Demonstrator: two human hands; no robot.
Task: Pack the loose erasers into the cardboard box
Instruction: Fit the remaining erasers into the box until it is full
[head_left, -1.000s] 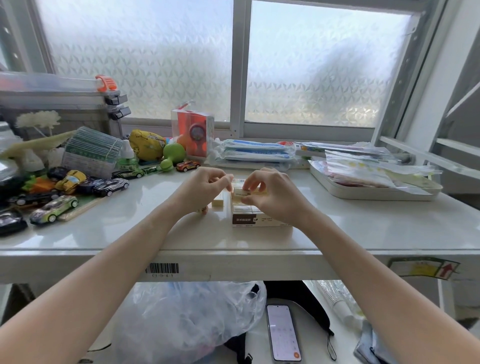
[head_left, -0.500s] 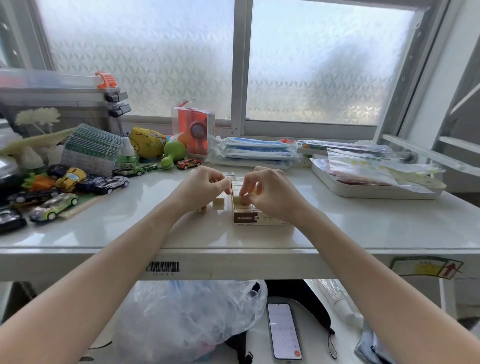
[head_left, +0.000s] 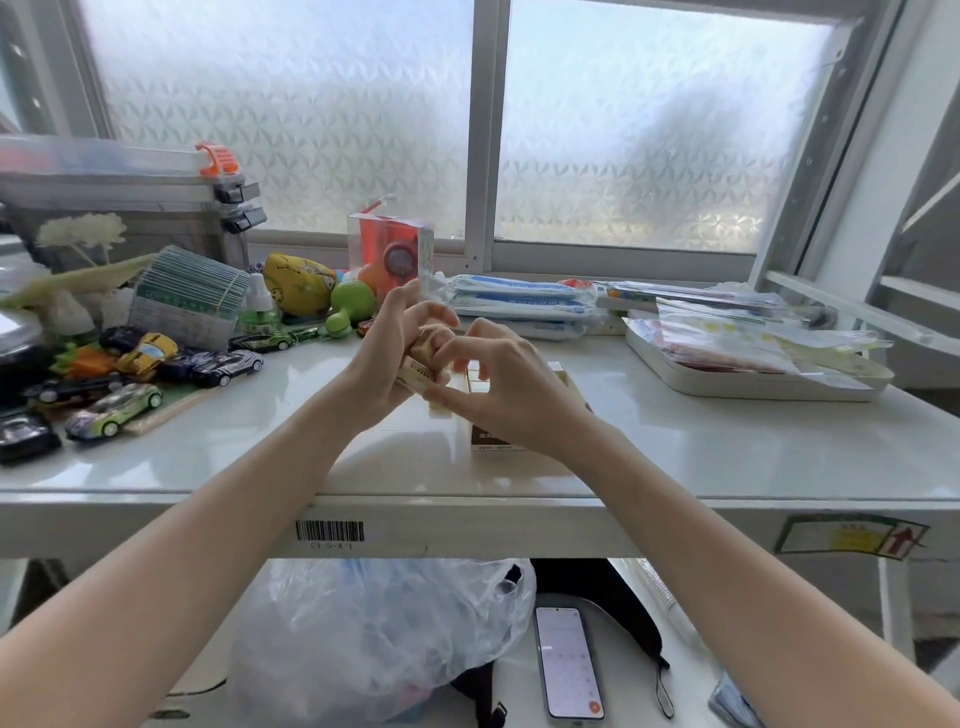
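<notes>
A small cardboard box (head_left: 491, 444) with a brown label stands on the white table (head_left: 701, 457), mostly behind my right hand. Rows of cream erasers (head_left: 475, 375) show inside its open top. My left hand (head_left: 387, 358) is raised just left of the box and grips a few cream erasers (head_left: 418, 375) in its fingers. My right hand (head_left: 506, 387) reaches across to them, its thumb and fingertips pinching one of those erasers. One loose eraser (head_left: 441, 410) lies on the table under the hands.
Toy cars (head_left: 111, 413), a card stack (head_left: 187, 301) and green and yellow toys crowd the table's left. A white tray (head_left: 748, 382) of packets sits right. Wrapped packs (head_left: 519, 304) lie behind the box. Below the table are a plastic bag (head_left: 379, 634) and a phone (head_left: 569, 662).
Both hands were low over the box; now my left hand has lifted up with erasers in it, and my right hand has moved left off the box to meet it.
</notes>
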